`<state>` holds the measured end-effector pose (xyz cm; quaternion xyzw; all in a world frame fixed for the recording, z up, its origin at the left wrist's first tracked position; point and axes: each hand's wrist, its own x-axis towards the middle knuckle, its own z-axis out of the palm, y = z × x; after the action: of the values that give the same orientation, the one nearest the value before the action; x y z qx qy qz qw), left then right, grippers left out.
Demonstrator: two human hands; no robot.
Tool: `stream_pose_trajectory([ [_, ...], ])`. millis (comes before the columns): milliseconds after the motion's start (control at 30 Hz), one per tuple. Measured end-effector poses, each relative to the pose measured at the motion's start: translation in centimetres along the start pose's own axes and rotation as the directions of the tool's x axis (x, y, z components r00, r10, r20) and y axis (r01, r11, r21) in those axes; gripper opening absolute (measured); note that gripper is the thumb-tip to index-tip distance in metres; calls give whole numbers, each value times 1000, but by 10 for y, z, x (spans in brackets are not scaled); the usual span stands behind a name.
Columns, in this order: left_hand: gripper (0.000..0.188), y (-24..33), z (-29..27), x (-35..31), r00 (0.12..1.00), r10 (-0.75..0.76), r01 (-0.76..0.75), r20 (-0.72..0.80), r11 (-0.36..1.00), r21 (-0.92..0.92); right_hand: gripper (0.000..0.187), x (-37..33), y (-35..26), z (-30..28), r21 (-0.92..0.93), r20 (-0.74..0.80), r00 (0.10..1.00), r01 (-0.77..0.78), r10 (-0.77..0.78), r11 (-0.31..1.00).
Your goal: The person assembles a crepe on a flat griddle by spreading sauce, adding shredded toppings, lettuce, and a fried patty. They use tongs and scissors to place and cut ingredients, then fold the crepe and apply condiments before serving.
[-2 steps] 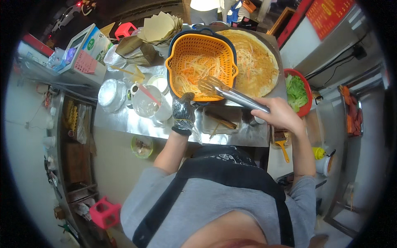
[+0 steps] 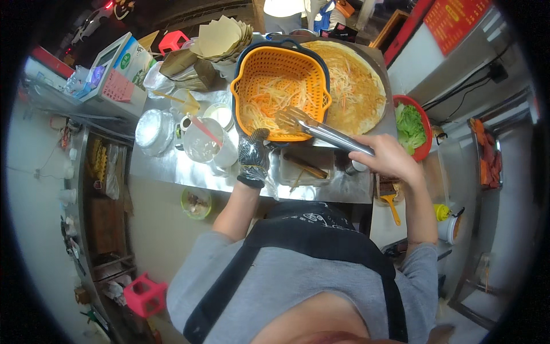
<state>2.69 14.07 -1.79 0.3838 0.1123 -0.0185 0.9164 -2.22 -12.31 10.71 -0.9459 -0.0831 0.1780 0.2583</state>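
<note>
My right hand (image 2: 387,157) is closed around the handle of metal tongs (image 2: 332,136). The tongs' heads lie over the near right rim of an orange basket (image 2: 246,71), close to the shredded vegetables (image 2: 275,96) inside. My left hand (image 2: 254,159), in a dark glove with clear plastic over it, grips the basket's near left rim; its fingertips are partly hidden. The basket sits tilted in a dark blue outer bowl (image 2: 327,86). To its right lies a large round flatbread (image 2: 366,117), spread with brown sauce and topped with a strip of similar shreds.
Left of the basket stand a clear pitcher (image 2: 200,148), a white tub (image 2: 219,112) and paper bags (image 2: 192,71). A rectangular clear container (image 2: 307,174) lies near the counter's front edge. On the right are a red bowl (image 2: 425,150) of lettuce and an orange-handled brush (image 2: 391,209).
The orange basket has shifted very slightly to the right. Both hands and the tongs look almost unmoved.
</note>
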Motion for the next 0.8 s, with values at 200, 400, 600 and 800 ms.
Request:
stream_pose_trajectory([
  [200, 38, -4, 0, -8, 996, 29, -33, 80, 998, 60, 39, 0, 22, -12, -110, 13, 992, 124, -124, 986],
  [400, 38, -4, -6, 3, 999, -21, 22, -50, 999, 33, 31, 2, 42, -2, 411, 120, 984, -173, 135, 895],
  [600, 51, -4, -12, 24, 992, -7, 7, -124, 1000, 3, 33, 3, 76, 8, 678, -118, 976, -56, 184, 733],
  [800, 38, 1, -26, 33, 993, 15, -15, -119, 1000, 0, 41, 23, 100, 22, 492, -352, 897, -67, 268, 868],
])
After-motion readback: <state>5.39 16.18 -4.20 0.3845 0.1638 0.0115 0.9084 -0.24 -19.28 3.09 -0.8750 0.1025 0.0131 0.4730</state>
